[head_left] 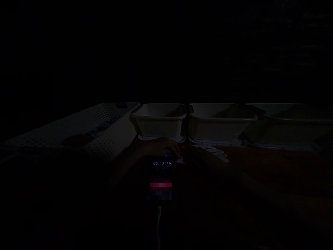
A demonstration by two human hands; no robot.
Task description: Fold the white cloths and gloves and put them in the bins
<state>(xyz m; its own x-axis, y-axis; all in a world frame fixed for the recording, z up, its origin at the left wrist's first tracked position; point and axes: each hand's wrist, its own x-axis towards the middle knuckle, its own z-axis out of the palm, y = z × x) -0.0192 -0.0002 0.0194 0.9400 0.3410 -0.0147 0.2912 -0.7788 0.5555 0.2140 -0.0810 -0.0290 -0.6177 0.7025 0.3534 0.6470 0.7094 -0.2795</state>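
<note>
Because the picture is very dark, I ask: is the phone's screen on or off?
On: the phone's screen shows glowing digits and a red bar.

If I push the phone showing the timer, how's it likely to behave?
The phone is probably stiff, since its lit screen looks flat. The white cable at its near end would likely drag along or tug. Being slab-shaped, it seems unlikely to roll.

The left hand [166, 146] hides the top of the phone [161, 173], and its lower part is blurry. Dark hides most of the right hand [194, 155]. Edges cut off the cord [159, 222] and far-right tub [293, 132]
</note>
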